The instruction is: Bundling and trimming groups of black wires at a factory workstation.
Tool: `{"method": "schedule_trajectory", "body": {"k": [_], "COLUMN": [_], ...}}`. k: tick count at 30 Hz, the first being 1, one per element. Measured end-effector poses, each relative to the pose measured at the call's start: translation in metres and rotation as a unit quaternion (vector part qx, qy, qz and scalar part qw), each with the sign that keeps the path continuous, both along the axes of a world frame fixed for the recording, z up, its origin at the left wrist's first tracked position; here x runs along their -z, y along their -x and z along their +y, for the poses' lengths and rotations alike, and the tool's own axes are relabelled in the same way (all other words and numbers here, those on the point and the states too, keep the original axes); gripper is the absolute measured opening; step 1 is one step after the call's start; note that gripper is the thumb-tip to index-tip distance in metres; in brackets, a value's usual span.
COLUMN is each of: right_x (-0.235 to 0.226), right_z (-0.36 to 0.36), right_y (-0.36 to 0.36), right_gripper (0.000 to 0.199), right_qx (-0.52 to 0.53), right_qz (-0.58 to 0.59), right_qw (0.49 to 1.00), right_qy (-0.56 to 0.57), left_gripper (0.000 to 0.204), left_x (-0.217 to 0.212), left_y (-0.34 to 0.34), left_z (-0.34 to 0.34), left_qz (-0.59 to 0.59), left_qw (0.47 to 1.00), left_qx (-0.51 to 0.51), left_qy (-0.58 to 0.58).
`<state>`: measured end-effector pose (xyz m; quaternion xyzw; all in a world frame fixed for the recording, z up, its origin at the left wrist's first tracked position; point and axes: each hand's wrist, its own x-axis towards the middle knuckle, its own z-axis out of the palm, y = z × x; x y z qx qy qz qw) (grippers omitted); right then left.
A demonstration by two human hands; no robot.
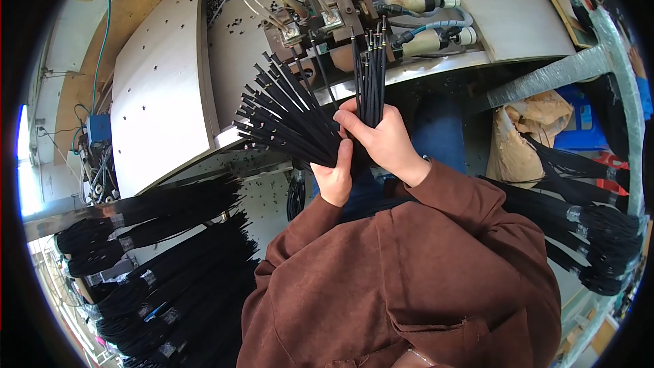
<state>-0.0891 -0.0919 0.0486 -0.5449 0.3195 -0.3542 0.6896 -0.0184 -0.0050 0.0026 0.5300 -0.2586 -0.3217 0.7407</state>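
Strong daylight bleaches the opening [27, 163] at far left and brightens the pale panel [163, 88]; glare streaks the metal bench edge [443, 66]. The fanned black cords [300, 128] look sharp; fisheye distortion curves straight lines toward black corners.

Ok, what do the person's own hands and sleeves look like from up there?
The left hand and right hand are ungloved. The left sleeve and right sleeve are long, plain brown cloth. A small dark item shows at the right cuff, too small to identify.
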Motion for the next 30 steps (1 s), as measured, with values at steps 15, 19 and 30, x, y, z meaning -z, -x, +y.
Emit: {"method": "schedule_trajectory", "body": {"k": [15, 19, 30], "right_x": [-0.008, -0.006, -0.005], "right_z": [-0.012, -0.013, -0.002], "right_y": [-0.004, -0.002, -0.001], "right_gripper": [0.013, 0.013, 0.012], "right_qx": [-0.045, -0.084, 0.024], "right_qz": [-0.008, 0.013, -0.015], "right_qw": [0.999, 0.996, 1.000], "right_qy": [-0.008, 0.017, -0.007], "left_gripper": [0.011, 0.013, 0.007], "left_x": [-0.003, 0.002, 0.000], "left_y": [-0.008, -0.007, -0.010], "left_z": [-0.006, -0.006, -0.003], "left_qz": [0.000, 0.000, -0.011], "left_qw": [1.000, 1.000, 1.000], "left_qx": [-0.006, -0.024, 0.017], "left_qy": [0.017, 0.019, 0.009]}}
